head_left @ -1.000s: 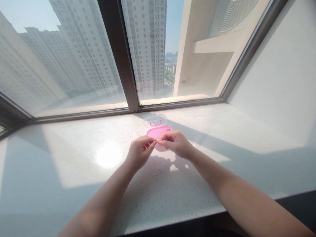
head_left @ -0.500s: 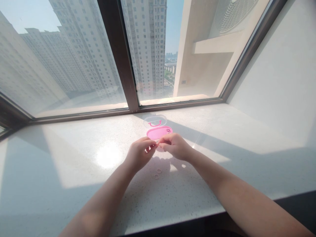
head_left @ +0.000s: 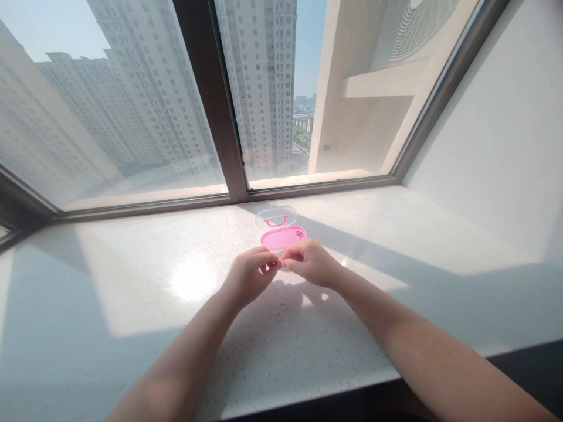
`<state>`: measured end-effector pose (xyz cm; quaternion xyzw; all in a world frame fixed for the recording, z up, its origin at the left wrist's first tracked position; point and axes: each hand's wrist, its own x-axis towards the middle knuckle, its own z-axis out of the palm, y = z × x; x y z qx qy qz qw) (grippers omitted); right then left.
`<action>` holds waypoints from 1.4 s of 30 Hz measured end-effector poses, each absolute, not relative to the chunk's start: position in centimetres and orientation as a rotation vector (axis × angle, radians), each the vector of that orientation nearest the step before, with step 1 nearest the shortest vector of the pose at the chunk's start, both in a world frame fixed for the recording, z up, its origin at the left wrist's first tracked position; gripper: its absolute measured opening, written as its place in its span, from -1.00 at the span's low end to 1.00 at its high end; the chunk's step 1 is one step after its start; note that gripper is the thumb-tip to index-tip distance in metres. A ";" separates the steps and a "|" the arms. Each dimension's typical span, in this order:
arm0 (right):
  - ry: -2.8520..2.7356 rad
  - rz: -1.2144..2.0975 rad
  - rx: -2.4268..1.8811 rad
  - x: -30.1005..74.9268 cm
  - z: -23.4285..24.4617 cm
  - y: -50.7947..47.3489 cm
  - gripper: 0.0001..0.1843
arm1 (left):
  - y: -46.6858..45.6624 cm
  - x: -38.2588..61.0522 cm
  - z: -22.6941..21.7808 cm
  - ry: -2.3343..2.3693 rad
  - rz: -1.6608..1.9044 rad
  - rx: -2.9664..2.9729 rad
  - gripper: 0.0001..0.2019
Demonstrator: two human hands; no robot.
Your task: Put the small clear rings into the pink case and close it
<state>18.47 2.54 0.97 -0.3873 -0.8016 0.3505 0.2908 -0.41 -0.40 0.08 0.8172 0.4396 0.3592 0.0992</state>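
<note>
Speckled pale sill (head_left: 255, 357) as work surface, with a dark area (head_left: 352, 401) along the near edge and bare forearms (head_left: 185, 346) extended over it from lower left and lower right. Nearest, on the sill between the forearms: front ring (head_left: 278, 315) and rear ring (head_left: 283, 306), both small and pale pink, lying flat just beside each other, the front one slightly to the left. Position of both: on the near side of the hands, apart from the fingers. Next, raised above the sill: left hand (head_left: 250, 271) and right hand (head_left: 312, 264), facing each other, fingertips meeting or nearly so. Left hand: thumb and forefinger closed in a pinch, other fingers curled. Right hand: likewise pinched, from the opposite side. Gripped between the two pinches: small pale piece (head_left: 282, 263), at the very fingertips, clear of both palms; too small and too covered to tell its shape. Level with the left hand, farther left: bright glare patch (head_left: 193, 278). Directly behind the fingertips: pink oval container (head_left: 284, 238), front portion hidden by the hands. Just beyond: clear oval piece (head_left: 264, 217) with a pink curved strip (head_left: 276, 224). At the rear: dark brown window frame (head_left: 234, 158). Beyond the glass: high-rise buildings (head_left: 264, 76).
</note>
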 end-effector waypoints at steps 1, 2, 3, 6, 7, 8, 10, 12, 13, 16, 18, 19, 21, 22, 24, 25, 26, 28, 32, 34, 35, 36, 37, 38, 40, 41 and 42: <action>-2.139 0.931 -1.038 18.5 1.0 2.5 -0.83 | -0.4 -0.4 0.1 1.302 1.057 2.414 -0.85; -2.138 0.929 -1.045 18.5 1.0 2.5 -0.83 | -0.4 -0.4 0.0 1.304 1.052 2.415 -0.85; -2.136 0.928 -1.051 18.4 1.0 2.6 -0.84 | -0.3 -0.4 0.0 1.307 1.046 2.417 -0.85; -2.129 0.921 -1.068 18.3 0.9 2.6 -0.84 | -0.3 -0.4 -0.2 1.314 1.030 2.430 -0.85; -2.129 0.918 -1.070 18.3 0.9 2.6 -0.85 | -0.3 -0.4 -0.2 1.315 1.026 2.433 -0.85; -2.128 0.914 -1.070 18.3 0.9 2.6 -0.85 | -0.2 -0.4 -0.3 1.316 1.024 2.434 -0.85; -2.121 0.912 -1.069 18.2 0.9 2.7 -0.84 | -0.2 -0.4 -0.3 1.313 1.024 2.430 -0.87; -2.113 0.909 -1.067 18.2 0.9 2.7 -0.83 | -0.2 -0.4 -0.4 1.308 1.027 2.422 -0.89; -2.110 0.905 -1.066 18.2 0.9 2.7 -0.82 | -0.2 -0.4 -0.4 1.303 1.031 2.417 -0.90; -2.105 0.897 -1.063 18.2 0.8 2.7 -0.82 | -0.2 -0.4 -0.4 1.288 1.033 2.404 -0.93; -2.099 0.903 -1.062 18.3 0.7 2.7 -0.82 | -0.2 -0.5 -0.4 1.276 1.028 2.402 -0.93; -2.094 0.906 -1.060 18.3 0.7 2.7 -0.83 | -0.2 -0.5 -0.3 1.273 1.023 2.404 -0.92; -2.084 0.912 -1.049 18.3 0.7 2.7 -0.82 | -0.3 -0.5 -0.2 1.271 1.017 2.408 -0.88; -2.079 0.915 -1.043 18.4 0.7 2.8 -0.82 | -0.3 -0.5 -0.2 1.272 1.016 2.410 -0.86; -2.069 0.920 -1.040 18.4 0.6 2.8 -0.82 | -0.4 -0.4 -0.1 1.272 1.018 2.407 -0.85; -2.067 0.922 -1.043 18.4 0.6 2.8 -0.81 | -0.4 -0.4 -0.1 1.269 1.024 2.401 -0.86; -2.065 0.921 -1.047 18.4 0.6 2.8 -0.81 | -0.4 -0.4 -0.1 1.266 1.031 2.396 -0.86; -2.053 0.916 -1.059 18.4 0.7 2.8 -0.83 | -0.3 -0.4 -0.1 1.259 1.045 2.388 -0.86; -1.985 0.943 -1.018 18.5 0.7 2.7 -0.80 | -0.3 -0.5 0.0 1.257 1.059 2.384 -0.86; -1.983 0.964 -0.957 18.5 0.7 2.7 -0.76 | -0.3 -0.5 0.0 1.260 1.055 2.380 -0.85; -1.988 0.965 -0.937 18.5 0.7 2.7 -0.77 | -0.3 -0.5 0.1 1.262 1.053 2.376 -0.85; -1.988 0.960 -0.929 18.5 0.7 2.7 -0.78 | -0.3 -0.5 0.1 1.266 1.051 2.371 -0.85; -1.984 0.954 -0.931 18.6 0.7 2.7 -0.79 | -0.3 -0.4 0.1 1.271 1.050 2.366 -0.85; -1.979 0.947 -0.933 18.5 0.7 2.7 -0.80 | -0.3 -0.4 0.1 1.275 1.048 2.362 -0.85; -1.974 0.944 -0.929 18.5 0.8 2.7 -0.81 | -0.3 -0.4 0.1 1.283 1.047 2.362 -0.85; -1.972 0.950 -0.923 18.5 0.9 2.7 -0.82 | -0.3 -0.4 0.1 1.286 1.046 2.366 -0.84; -1.971 0.956 -0.917 18.5 0.9 2.6 -0.83 | -0.3 -0.4 0.1 1.289 1.047 2.373 -0.84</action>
